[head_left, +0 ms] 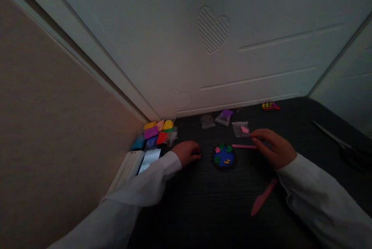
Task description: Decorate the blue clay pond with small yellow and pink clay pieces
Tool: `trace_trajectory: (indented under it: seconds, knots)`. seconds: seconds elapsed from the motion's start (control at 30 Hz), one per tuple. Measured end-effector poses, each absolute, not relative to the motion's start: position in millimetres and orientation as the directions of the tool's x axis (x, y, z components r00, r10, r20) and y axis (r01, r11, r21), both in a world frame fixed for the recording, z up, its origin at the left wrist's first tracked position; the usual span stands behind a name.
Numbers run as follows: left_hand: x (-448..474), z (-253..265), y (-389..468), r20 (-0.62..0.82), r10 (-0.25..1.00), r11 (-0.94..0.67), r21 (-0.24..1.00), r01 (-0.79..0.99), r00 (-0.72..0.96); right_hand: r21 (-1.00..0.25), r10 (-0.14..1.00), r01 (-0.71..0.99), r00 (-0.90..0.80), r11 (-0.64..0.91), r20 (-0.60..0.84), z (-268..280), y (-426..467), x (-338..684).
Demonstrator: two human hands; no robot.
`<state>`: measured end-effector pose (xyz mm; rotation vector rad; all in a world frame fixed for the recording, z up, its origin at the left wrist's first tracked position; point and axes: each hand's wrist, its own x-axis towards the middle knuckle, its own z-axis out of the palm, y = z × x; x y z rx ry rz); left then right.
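Note:
My right hand (273, 149) pinches the near right corner of a small clear plastic bag (237, 130) with a bit of pink clay inside. My left hand (187, 153) rests on the dark table with its fingers curled together; what they hold, if anything, is too small to make out. Between the hands lies a round blue clay pond (224, 158) with green lily pads, a pink flower and small yellow-orange pieces. A pink modelling stick (243, 146) reaches from beside it towards my right hand. Nearer to me, a pink modelling knife (261, 201) lies partly beside my right sleeve.
Coloured clay packs (151, 132) are heaped at the back left, by a lit phone screen (150, 159) and a white box (129, 166). An empty bag (207, 121) and a purple clay bag (224, 117) lie near the white panel. Scissors (334, 138) lie right; a small colourful piece (270, 106) sits behind.

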<state>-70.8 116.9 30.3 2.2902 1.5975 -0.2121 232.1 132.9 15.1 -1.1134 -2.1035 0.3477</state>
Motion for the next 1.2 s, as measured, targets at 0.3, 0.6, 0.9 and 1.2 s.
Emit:
trace_trajectory:
  seconds: [0.3, 0.6, 0.9, 1.2]
  knots:
    - [-62, 28, 114, -0.285, 0.883, -0.305, 0.257, 0.917, 0.373, -0.552, 0.797, 0.581, -0.362, 0.598, 0.483, 16, 132, 232]
    - [-120, 53, 110, -0.213, 0.960, -0.132, 0.234, 0.963, 0.183, -0.552, 0.794, 0.576, -0.370, 0.603, 0.482, 20, 130, 231]
    - [-105, 37, 134, -0.128, 0.972, -0.183, 0.129, 0.975, 0.199, -0.540, 0.799, 0.595, -0.372, 0.596, 0.472, 18, 132, 232]
    - [-52, 26, 187, -0.013, 0.953, -0.303, 0.025, 0.953, 0.304, -0.531, 0.787, 0.587, -0.372, 0.610, 0.493, 15, 132, 230]
